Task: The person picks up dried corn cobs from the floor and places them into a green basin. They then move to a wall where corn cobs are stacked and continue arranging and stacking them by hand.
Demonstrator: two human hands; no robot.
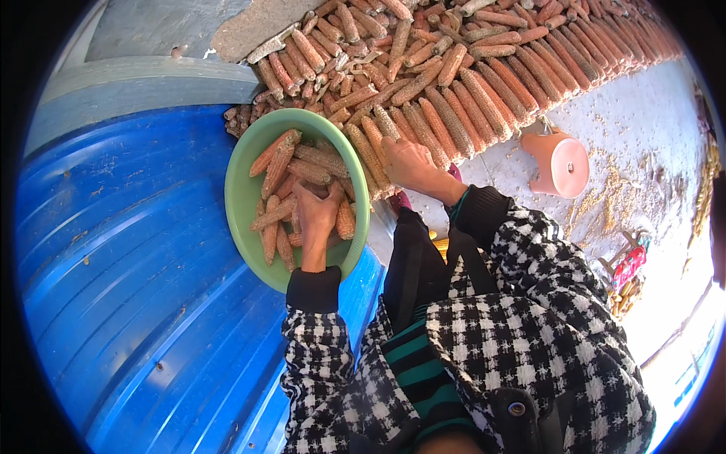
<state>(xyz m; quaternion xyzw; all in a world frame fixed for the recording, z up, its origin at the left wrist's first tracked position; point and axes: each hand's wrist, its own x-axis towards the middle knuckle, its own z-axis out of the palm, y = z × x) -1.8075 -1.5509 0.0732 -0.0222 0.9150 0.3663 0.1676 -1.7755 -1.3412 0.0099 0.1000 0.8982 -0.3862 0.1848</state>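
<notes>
A light green plastic basin [237,227] holds several bare, reddish corn cobs [278,164]. My left hand [315,213] is down inside it, with thumb and fingers spread over the cobs; its fingertips are hidden, so a grip cannot be made out. Just right of the basin, my right hand [413,164] touches a corn cob [373,139] at the near end of a neatly laid row. The curled fingers are partly hidden, and whether they hold that cob or only press on it is unclear.
Behind the row [482,102] lies a heap of loose cobs [346,45]. Blue corrugated metal sheeting [136,244] extends along the left. A pink plastic stool [561,164] stands on the right, near scattered kernels [604,196] on the pale floor. Farther right is a small seat with red patterned cloth [628,267].
</notes>
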